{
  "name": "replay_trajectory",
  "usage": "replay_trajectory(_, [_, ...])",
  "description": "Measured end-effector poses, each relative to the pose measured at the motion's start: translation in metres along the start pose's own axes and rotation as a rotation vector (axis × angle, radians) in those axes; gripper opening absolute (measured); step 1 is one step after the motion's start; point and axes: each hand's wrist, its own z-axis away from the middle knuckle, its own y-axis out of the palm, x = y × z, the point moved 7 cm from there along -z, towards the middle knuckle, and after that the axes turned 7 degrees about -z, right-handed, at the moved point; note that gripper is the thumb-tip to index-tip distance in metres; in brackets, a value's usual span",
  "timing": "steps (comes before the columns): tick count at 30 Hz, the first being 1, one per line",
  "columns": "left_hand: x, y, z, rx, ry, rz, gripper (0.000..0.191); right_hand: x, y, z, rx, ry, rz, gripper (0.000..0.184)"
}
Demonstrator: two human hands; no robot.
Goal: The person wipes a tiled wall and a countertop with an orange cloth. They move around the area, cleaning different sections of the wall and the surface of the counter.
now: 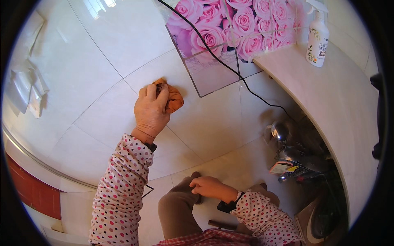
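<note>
My left hand is closed over a bunched orange cloth, which it presses against the pale wall tiles. The wrist wears a dark band below a polka-dot sleeve. Lower in the head view, my right hand hangs above my knee with curled fingers and holds nothing that I can see. A dark band circles that wrist too. To the upper right of the cloth, pink rose pictures cover some tiles.
A white spray bottle stands on a pale countertop at the right. A black cable runs down over the tiles. Shiny metal items are beneath the counter. Crumpled clear plastic is at the far left, above a red panel.
</note>
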Motion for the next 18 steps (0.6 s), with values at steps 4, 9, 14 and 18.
replay_trajectory(4, [-0.015,0.012,0.007,0.03,0.047,0.008,0.06,0.002,0.007,-0.003,0.039,0.024,0.0,0.035])
replay_trajectory(9, [-0.04,0.03,0.02,0.042,0.13,0.009,0.047,0.003,0.005,0.001,0.02,-0.009,0.044,0.035])
replay_trajectory(14, [-0.06,0.053,0.035,0.053,0.237,0.026,0.038,-0.007,0.003,0.003,0.007,0.016,0.066,0.03])
replay_trajectory(18, [-0.074,0.072,0.05,0.087,0.338,0.007,0.028,-0.01,0.007,0.0,0.004,-0.023,0.126,0.033])
